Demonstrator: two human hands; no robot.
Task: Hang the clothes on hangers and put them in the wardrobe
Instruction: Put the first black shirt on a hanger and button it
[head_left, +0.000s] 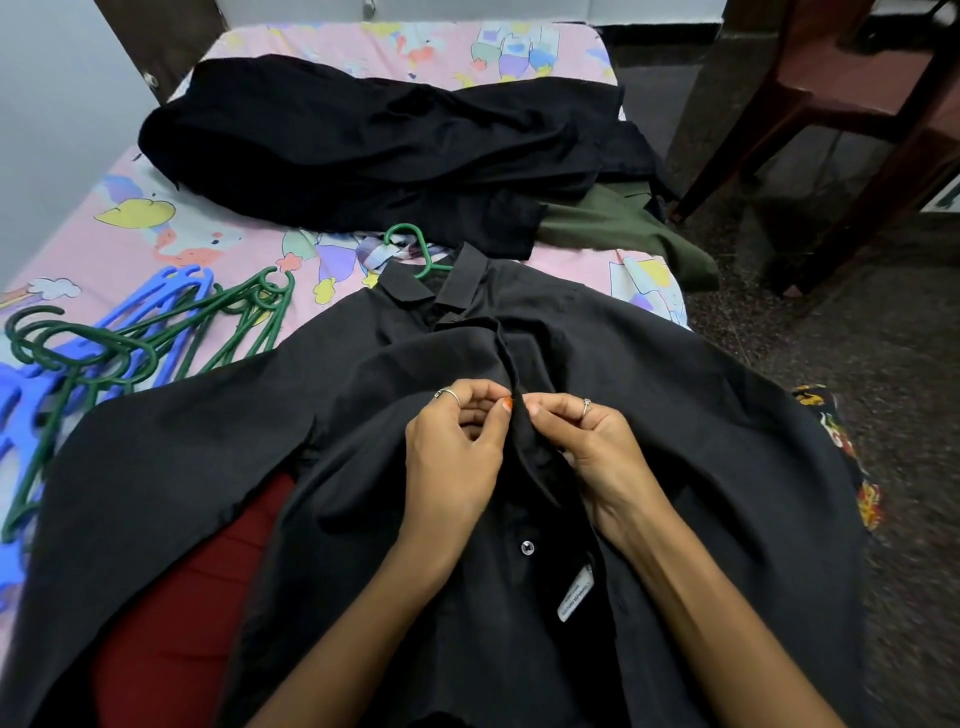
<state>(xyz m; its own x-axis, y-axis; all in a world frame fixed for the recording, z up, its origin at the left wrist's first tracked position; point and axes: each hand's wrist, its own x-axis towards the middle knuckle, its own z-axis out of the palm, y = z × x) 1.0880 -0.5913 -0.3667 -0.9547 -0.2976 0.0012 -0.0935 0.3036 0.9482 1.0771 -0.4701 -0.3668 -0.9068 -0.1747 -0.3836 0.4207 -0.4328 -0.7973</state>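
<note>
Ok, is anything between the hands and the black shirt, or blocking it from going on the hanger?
Nothing visible. The left hand and right hand both pinch the black shirt's front placket directly. A green hanger hook already sticks out at the collar, so it appears to be inside. The wardrobe is out of view.

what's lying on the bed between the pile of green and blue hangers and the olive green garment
In the head view, the black shirt's collar with a green hanger hook poking out, over a bit of checked cloth.
</note>
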